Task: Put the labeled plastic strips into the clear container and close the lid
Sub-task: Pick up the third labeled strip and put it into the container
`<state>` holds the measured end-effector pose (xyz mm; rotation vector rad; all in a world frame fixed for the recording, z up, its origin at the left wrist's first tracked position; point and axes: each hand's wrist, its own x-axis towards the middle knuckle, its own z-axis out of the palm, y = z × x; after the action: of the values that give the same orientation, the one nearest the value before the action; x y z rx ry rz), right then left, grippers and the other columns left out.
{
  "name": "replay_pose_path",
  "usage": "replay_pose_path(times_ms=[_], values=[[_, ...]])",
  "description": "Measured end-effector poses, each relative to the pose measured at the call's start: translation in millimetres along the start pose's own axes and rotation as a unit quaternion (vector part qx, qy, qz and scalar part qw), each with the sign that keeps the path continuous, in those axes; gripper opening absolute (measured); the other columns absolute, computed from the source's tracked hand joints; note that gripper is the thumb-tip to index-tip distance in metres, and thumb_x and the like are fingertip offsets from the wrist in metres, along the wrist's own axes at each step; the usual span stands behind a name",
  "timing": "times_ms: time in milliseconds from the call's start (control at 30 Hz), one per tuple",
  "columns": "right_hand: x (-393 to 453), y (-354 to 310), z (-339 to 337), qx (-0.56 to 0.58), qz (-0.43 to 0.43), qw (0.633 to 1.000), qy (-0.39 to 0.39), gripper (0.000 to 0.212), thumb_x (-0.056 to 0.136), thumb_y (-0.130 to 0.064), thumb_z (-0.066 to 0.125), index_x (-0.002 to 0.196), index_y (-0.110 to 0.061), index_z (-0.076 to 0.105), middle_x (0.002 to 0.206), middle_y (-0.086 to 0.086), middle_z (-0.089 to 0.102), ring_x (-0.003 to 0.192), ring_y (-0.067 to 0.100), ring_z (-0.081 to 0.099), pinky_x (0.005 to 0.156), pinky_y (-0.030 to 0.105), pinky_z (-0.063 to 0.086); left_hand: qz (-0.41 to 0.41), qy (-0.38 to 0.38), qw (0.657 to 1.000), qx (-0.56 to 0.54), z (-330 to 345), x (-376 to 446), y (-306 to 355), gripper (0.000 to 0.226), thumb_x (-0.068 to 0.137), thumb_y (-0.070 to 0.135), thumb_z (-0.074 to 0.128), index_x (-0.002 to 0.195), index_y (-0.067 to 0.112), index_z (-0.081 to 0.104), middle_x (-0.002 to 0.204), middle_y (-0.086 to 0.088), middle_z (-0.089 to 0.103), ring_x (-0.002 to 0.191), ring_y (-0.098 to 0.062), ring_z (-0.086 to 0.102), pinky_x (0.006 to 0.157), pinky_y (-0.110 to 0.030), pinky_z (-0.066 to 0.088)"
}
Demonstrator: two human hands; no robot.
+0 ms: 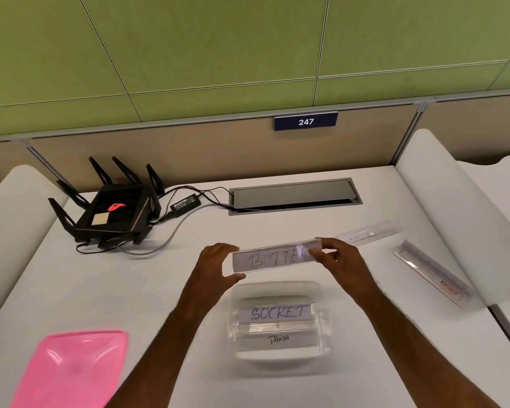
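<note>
While both hands (215,262) hold strip (273,258), container (321,319) open.

BUTTER strip (273,258) held level above open clear container (321,316); SOCKET strip (277,313), PANDA strip (278,339) inside; pink lid (71,369) left; two strips (365,233) (433,272) right.

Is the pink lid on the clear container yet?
No, the pink lid lies flat on the table left of the clear container, which stands open with strips inside.

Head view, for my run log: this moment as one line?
hands: holding strip | container: two strips | lid: off
</note>
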<state>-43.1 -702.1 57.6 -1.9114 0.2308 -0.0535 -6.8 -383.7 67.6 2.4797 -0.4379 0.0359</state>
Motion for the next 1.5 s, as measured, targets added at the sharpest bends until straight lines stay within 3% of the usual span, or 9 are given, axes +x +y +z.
replay_pose_path(times_ms=[167,300,400,500,700,933,1100,1333,1500], values=[[-1.3,3.7,-8.9,-0.015,-0.023,0.999,-0.034,0.053,0.081,-0.040,0.080,0.129,-0.024,0.064,0.120,-0.011,0.071,0.114,0.005,0.066,0.086,0.022,0.059,-0.072,-0.029,0.994,-0.077,-8.2,-2.9,-7.5,0.065,0.066,0.034,0.094,0.124,0.035,0.064,0.117,0.018,0.063,0.103,-0.007,0.060,0.081,-0.012,0.048],[-1.6,6.9,-11.4,0.033,-0.031,0.997,-0.059,0.047,0.073,-0.039,0.084,0.116,-0.035,0.065,0.114,-0.014,0.075,0.113,0.008,0.069,0.089,0.023,0.059,-0.104,-0.049,0.986,-0.120,-13.9,-2.1,-16.0,0.065,0.062,0.038,0.095,0.120,0.041,0.064,0.112,0.020,0.067,0.104,0.000,0.062,0.078,-0.014,0.051],[-5.1,10.1,-11.2,0.042,-0.038,0.995,-0.085,0.064,0.074,-0.034,0.087,0.132,-0.036,0.059,0.123,-0.012,0.073,0.118,0.008,0.066,0.094,0.026,0.057,-0.117,-0.057,0.982,-0.135,-16.4,-1.3,-20.4,0.067,0.061,0.042,0.095,0.119,0.044,0.063,0.109,0.022,0.069,0.102,0.005,0.062,0.075,-0.008,0.049],[-9.6,11.4,-10.0,0.035,-0.044,0.994,-0.096,0.071,0.080,-0.029,0.085,0.141,-0.042,0.052,0.122,-0.014,0.073,0.117,0.009,0.068,0.093,0.021,0.055,-0.116,-0.063,0.981,-0.145,-17.1,-0.4,-23.4,0.068,0.061,0.044,0.095,0.119,0.046,0.060,0.109,0.023,0.071,0.103,0.011,0.060,0.079,-0.009,0.049],[-15.3,17.7,-3.4,0.014,-0.040,0.995,-0.093,0.067,0.082,-0.035,0.081,0.141,-0.048,0.051,0.123,-0.012,0.072,0.113,0.013,0.069,0.096,0.025,0.055,-0.116,-0.078,0.977,-0.158,-12.1,0.7,-26.9,0.069,0.063,0.045,0.093,0.122,0.050,0.057,0.114,0.020,0.072,0.112,-0.002,0.062,0.088,-0.023,0.053],[-16.7,18.5,-3.2,0.002,-0.035,0.996,-0.084,0.064,0.084,-0.031,0.079,0.138,-0.051,0.052,0.119,-0.022,0.070,0.110,0.004,0.069,0.087,0.013,0.053,-0.115,-0.082,0.977,-0.162,-6.5,-0.8,-27.8,0.068,0.063,0.047,0.093,0.120,0.049,0.058,0.112,0.023,0.072,0.113,-0.009,0.064,0.093,-0.031,0.054],[-16.8,16.2,-3.7,-0.006,-0.034,0.996,-0.083,0.065,0.084,-0.030,0.080,0.140,-0.047,0.052,0.123,-0.014,0.070,0.111,0.005,0.069,0.089,0.015,0.054,-0.115,-0.080,0.978,-0.157,-8.1,-1.1,-26.0,0.069,0.063,0.046,0.093,0.122,0.049,0.057,0.112,0.023,0.072,0.112,-0.007,0.064,0.092,-0.029,0.055],[-16.9,17.3,-7.1,-0.032,-0.038,0.995,-0.089,0.064,0.080,-0.041,0.082,0.136,-0.046,0.053,0.126,-0.014,0.070,0.117,0.006,0.065,0.094,0.031,0.058,-0.116,-0.076,0.980,-0.141,-11.2,-3.7,-22.5,0.067,0.064,0.043,0.093,0.119,0.051,0.057,0.110,0.027,0.072,0.110,0.001,0.063,0.087,-0.021,0.051],[-16.4,20.5,-10.2,-0.045,-0.048,0.992,-0.108,0.060,0.077,-0.037,0.087,0.127,-0.036,0.055,0.133,-0.013,0.065,0.126,0.010,0.060,0.101,0.035,0.055,-0.109,-0.087,0.984,-0.109,-11.2,-7.4,-19.4,0.067,0.064,0.044,0.093,0.119,0.047,0.055,0.108,0.028,0.070,0.106,0.022,0.056,0.082,-0.008,0.043]])
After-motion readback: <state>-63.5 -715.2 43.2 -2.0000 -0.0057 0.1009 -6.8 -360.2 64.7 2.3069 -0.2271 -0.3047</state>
